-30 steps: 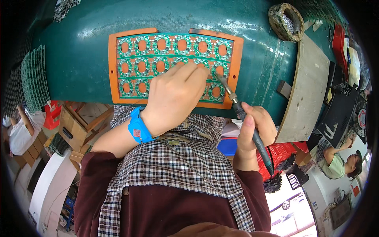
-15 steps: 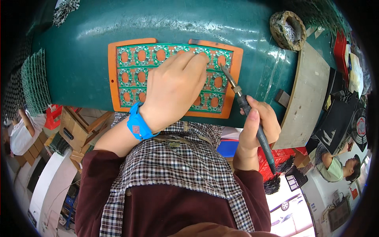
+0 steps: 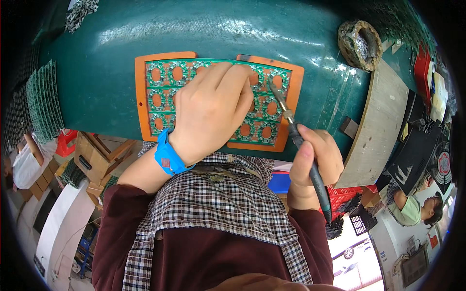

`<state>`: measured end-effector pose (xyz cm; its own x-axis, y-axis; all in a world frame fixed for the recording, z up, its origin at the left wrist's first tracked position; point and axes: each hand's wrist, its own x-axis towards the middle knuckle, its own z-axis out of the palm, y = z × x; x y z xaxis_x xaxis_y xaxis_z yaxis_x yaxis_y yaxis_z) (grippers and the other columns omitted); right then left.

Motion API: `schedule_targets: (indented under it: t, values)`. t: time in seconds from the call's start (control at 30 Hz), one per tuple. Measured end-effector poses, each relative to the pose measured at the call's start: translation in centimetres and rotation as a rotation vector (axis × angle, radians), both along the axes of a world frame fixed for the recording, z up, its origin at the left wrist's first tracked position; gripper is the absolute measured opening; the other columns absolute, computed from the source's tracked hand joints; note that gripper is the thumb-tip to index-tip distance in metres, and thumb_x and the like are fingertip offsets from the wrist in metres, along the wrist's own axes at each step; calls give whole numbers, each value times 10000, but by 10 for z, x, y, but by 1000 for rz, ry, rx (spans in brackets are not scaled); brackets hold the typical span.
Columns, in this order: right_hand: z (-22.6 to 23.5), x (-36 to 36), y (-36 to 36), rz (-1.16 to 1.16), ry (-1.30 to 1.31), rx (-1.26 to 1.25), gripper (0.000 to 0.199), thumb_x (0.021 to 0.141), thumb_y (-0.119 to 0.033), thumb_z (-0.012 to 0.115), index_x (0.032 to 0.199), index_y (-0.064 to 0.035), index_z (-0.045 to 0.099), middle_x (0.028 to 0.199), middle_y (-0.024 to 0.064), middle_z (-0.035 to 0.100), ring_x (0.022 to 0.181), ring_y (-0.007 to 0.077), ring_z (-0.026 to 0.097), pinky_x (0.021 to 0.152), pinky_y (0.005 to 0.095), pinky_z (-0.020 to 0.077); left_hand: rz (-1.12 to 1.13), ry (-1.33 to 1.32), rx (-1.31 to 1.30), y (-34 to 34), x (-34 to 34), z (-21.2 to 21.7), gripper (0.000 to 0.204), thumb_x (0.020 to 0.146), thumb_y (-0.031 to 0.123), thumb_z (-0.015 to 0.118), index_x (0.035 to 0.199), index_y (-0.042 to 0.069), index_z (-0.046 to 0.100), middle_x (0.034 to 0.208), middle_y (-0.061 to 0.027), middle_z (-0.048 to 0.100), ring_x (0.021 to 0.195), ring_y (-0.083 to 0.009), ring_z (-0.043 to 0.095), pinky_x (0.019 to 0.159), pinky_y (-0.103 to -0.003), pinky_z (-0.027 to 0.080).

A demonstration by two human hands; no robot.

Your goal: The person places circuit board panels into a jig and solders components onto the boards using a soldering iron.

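Gripped in our right hand (image 3: 321,156), the soldering iron (image 3: 294,132) points at the upper right of the circuit-board panel (image 3: 262,100) inside its orange frame (image 3: 142,87); our left hand's (image 3: 208,109) hidden hold, and how much soldering remains, we cannot tell.

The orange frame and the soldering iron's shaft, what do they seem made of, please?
Orange frame: matte, probably plastic or composite board, judging by its mostly even colour. Soldering iron's shaft: likely metal, satin, judging by its grey sheen.
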<state>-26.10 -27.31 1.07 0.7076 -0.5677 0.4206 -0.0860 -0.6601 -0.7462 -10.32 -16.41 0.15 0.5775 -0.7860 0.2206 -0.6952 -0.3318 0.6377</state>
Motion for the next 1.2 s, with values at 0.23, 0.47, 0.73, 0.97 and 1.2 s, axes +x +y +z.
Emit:
schedule_targets:
  t: [0.23, 0.47, 0.73, 0.97, 1.2]
  values:
    - [-2, 7, 2, 45, 39, -51, 116, 748, -16, 639, 848, 41, 658, 634, 108, 609, 527, 216, 610, 501, 285, 493, -19, 14, 17, -3, -1, -7, 134, 767, -6, 600, 886, 49, 631, 778, -72, 612, 654, -237, 585, 586, -339, 472]
    - [-3, -18, 1, -85, -35, -30, 153, 807, -79, 567, 822, 54, 643, 638, 128, 607, 507, 245, 586, 499, 307, 483, -35, 90, -28, 9, -4, -1, 168, 725, 3, 631, 883, 33, 583, 822, -90, 547, 678, -265, 580, 570, -353, 502]
    - [-3, -11, -3, -23, 70, -99, 134, 787, -66, 607, 855, 40, 652, 649, 122, 613, 537, 234, 588, 515, 312, 479, -62, 88, -65, 16, -16, 0, 202, 748, -68, 628, 928, 24, 617, 794, -89, 555, 612, -224, 567, 528, -321, 451]
    - [-5, -8, -42, -405, 138, -420, 272, 794, -78, 668, 1044, 23, 633, 915, 153, 611, 770, 262, 589, 703, 368, 491, -77, 102, 6, 17, -22, 1, 182, 769, -58, 618, 933, 21, 618, 800, -94, 558, 601, -217, 565, 516, -324, 446]
    - [10, -35, -9, -206, -72, -194, 213, 829, -171, 612, 922, 17, 638, 777, 149, 628, 697, 249, 615, 632, 353, 501, -78, 128, 12, 17, -23, -1, 170, 779, -31, 621, 937, 31, 622, 798, -79, 578, 605, -216, 570, 522, -320, 452]
